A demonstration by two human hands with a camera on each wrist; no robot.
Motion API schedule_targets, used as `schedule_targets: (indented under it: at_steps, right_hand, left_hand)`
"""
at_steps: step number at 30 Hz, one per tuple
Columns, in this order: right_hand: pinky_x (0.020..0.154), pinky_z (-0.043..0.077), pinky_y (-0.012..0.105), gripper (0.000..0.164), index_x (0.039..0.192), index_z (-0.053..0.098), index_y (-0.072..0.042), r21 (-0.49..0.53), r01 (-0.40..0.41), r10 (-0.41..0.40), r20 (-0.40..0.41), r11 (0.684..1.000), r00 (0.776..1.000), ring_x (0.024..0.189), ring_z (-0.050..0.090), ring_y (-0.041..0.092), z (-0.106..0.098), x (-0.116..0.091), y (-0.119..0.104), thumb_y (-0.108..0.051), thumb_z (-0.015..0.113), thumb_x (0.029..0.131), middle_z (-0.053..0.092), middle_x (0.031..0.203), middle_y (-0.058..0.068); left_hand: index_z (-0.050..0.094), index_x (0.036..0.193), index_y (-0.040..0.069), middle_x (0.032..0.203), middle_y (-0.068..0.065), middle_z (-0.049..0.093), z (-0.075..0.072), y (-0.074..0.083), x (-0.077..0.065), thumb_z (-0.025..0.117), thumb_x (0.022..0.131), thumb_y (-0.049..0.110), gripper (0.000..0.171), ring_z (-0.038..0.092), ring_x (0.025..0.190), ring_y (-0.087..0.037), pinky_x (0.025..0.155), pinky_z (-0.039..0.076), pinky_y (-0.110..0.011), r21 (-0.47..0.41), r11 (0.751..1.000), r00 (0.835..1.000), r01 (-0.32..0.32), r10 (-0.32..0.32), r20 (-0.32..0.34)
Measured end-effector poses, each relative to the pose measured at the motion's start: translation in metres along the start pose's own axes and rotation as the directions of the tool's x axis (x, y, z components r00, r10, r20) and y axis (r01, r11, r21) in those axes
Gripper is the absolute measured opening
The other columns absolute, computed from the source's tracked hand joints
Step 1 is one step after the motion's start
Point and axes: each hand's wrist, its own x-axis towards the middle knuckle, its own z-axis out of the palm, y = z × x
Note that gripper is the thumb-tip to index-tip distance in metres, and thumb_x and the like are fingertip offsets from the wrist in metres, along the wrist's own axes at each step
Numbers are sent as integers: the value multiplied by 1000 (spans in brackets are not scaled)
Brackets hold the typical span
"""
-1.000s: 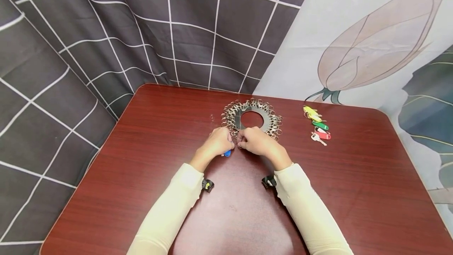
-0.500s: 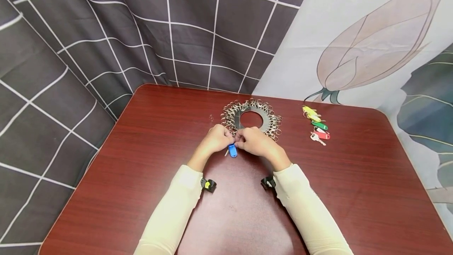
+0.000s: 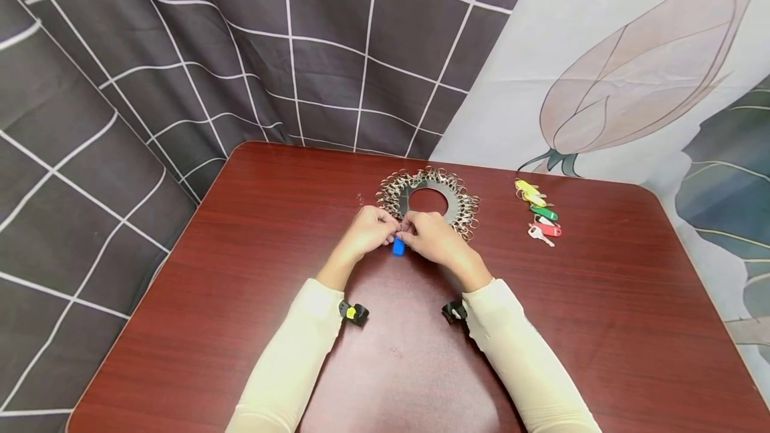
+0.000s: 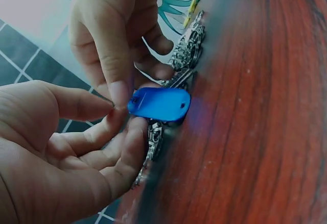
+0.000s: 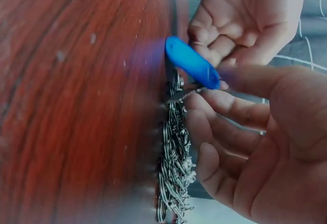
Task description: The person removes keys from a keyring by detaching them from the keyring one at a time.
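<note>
A blue plastic key tag [image 3: 399,246] hangs between both hands, in front of a flat grey ring [image 3: 455,194] edged with many metal clips and split rings. My left hand [image 3: 368,231] pinches at the tag's upper end, its fingertips against the tag's edge in the left wrist view. Meeting it there, my right hand [image 3: 432,236] grips the same end between thumb and fingers. The tag [image 4: 161,104] shows its broad face to the left wrist camera. A thin metal piece [image 5: 186,94] lies beside it in the right wrist view. Fingertips hide the tag's small ring.
To the right on the red-brown table [image 3: 289,219] lie two yellow key tags [image 3: 532,196], a green tag [image 3: 544,213], a red tag [image 3: 549,230] and a silver key [image 3: 540,235]. A dark checked curtain [image 3: 325,72] hangs behind the table.
The blue tag came out from under the left hand, first with a key beside it, and moved up toward the ring. Both hands drew together until their fingertips met at its end.
</note>
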Motion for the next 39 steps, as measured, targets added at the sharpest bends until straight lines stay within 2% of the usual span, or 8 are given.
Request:
schedule_targets:
  at_steps: [5,7,11,14,18,28,32,39]
  right_hand:
    - [62,50,32,8,93,66,-9,9,-30,31,-44,1000,999,66,58,15,-1,1,2,-14,61,91,66,73,1]
    - [61,49,32,8,92,66,-9,29,-46,47,-43,999,998,64,57,15,-3,1,2,-12,59,91,64,71,1]
    - [59,46,31,11,92,67,-11,61,-78,80,-30,995,996,60,55,15,-7,0,4,-13,56,93,62,67,1]
    - [58,44,31,13,94,67,-12,66,-90,91,-18,994,996,60,53,16,-9,0,5,-14,54,95,60,67,2]
    - [57,43,31,14,96,67,-10,79,-93,93,0,993,996,59,52,16,-11,0,5,-14,53,96,60,69,3]
    - [62,45,32,12,100,61,-7,133,-107,112,-24,985,993,65,55,18,-11,0,8,-7,53,91,62,78,5]
    - [54,43,31,15,98,62,-9,172,-104,113,-43,980,993,56,52,17,-10,1,9,-4,49,90,67,79,4]
    - [55,46,30,13,93,65,-11,175,-110,116,-24,978,993,56,55,14,-10,3,9,-8,56,84,67,78,4]
  left_hand:
    - [65,92,-11,72,-17,67,1,3,0,55,88,-4,13,62,60,-19,56,54,-25,-98,995,1000,4,-3,4]
    - [63,98,-11,74,-21,68,1,3,0,56,88,-5,14,62,61,-21,56,53,-26,-102,995,1000,4,-4,4]
    - [66,101,-4,77,-21,70,0,2,-1,60,85,-2,18,61,62,-21,51,46,-23,40,999,1000,-12,11,10]
    - [71,96,4,78,-14,72,0,1,-2,65,84,6,14,62,64,-17,52,44,-22,178,983,999,-46,42,27]
    - [72,92,8,78,-9,73,0,1,-2,68,84,9,9,64,65,-15,58,47,-25,254,961,994,-105,99,34]
    - [71,85,11,73,-10,73,2,2,-2,67,87,7,6,67,61,-19,57,51,-28,281,950,990,-135,141,1]
    - [70,84,8,71,-8,72,4,3,-3,67,87,6,5,68,61,-19,55,51,-27,286,947,988,-148,157,-9]
    - [70,84,5,72,-11,71,5,2,-3,66,89,7,6,69,63,-21,58,53,-26,249,960,991,-128,131,7]
